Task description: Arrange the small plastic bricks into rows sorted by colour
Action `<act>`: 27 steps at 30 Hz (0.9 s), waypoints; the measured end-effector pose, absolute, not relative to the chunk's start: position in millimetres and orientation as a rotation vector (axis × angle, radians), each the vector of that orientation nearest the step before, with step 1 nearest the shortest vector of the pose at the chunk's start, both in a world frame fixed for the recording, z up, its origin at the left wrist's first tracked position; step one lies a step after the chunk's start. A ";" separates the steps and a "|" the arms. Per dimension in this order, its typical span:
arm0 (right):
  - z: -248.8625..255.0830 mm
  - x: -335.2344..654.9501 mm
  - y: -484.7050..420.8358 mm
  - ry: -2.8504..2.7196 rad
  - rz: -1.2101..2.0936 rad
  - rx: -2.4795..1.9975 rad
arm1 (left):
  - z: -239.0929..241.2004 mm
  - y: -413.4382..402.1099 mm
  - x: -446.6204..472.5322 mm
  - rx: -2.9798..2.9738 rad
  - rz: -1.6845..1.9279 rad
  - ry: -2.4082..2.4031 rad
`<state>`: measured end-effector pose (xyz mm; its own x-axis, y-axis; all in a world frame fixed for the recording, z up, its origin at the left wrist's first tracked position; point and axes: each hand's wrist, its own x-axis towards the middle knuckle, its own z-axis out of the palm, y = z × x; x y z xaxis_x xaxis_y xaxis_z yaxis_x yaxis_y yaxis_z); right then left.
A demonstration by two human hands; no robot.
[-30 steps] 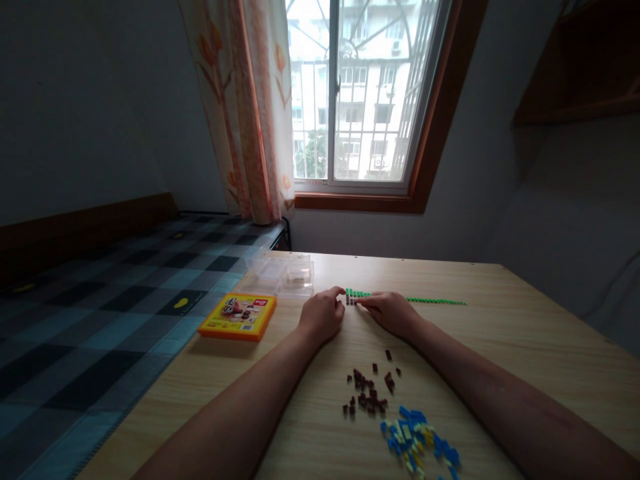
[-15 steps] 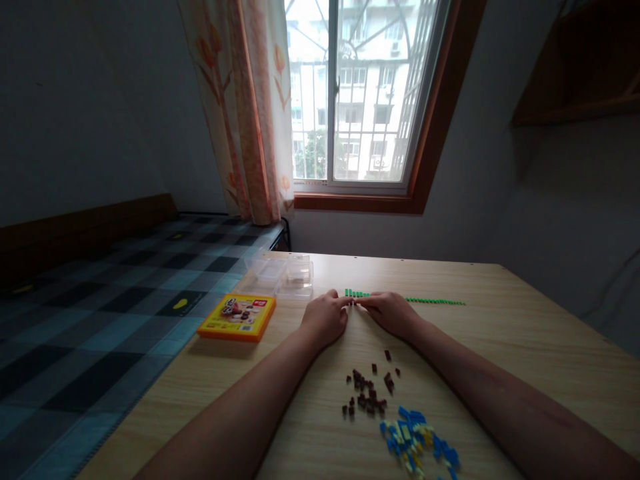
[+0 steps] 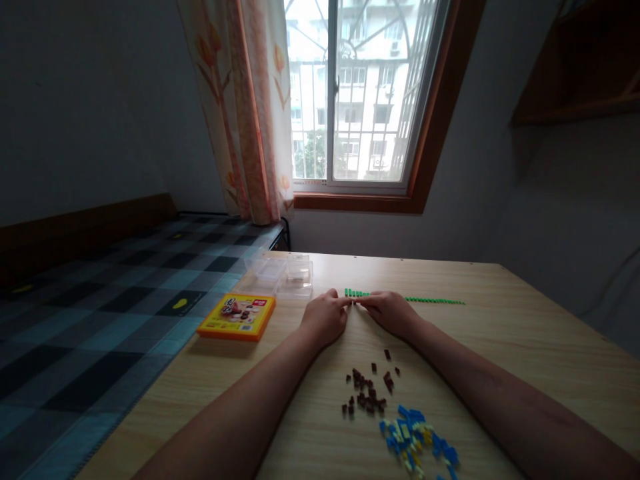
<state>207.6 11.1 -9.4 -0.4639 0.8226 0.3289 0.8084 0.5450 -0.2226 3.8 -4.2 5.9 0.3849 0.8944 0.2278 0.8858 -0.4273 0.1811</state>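
Note:
My left hand point(image 3: 326, 317) and my right hand point(image 3: 391, 311) meet at the fingertips over the far part of the table. Both are closed, with index fingers pointing at each other. Between the tips is a tiny piece, too small to make out. Just beyond them runs a row of small green building bricks point(image 3: 435, 301), partly hidden behind my right hand. Nearer to me, between my forearms, lies a loose scatter of brown bricks point(image 3: 371, 399). Closer still is a pile of blue and yellow bricks point(image 3: 413, 427).
A yellow-orange box point(image 3: 237, 318) with a printed lid lies left of my left hand. Behind it stand clear plastic trays point(image 3: 295, 291). A bed with a checked cover point(image 3: 125, 320) borders the wooden table point(image 3: 525, 320) on the left. A window is beyond the far edge.

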 end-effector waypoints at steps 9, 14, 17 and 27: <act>-10.0 207.9 11.9 -2.387 0.058 -1.332 | 3.9 -2.7 3.3 2.626 0.455 1.655; -10.6 207.7 12.0 -2.391 0.052 -1.327 | 2.6 -2.0 3.5 2.635 0.468 1.655; -12.5 208.1 13.2 -2.391 0.043 -1.318 | 3.4 -2.6 3.9 2.623 0.459 1.657; -11.8 207.1 12.0 -2.375 0.058 -1.328 | 7.2 -5.0 5.2 2.563 0.448 1.679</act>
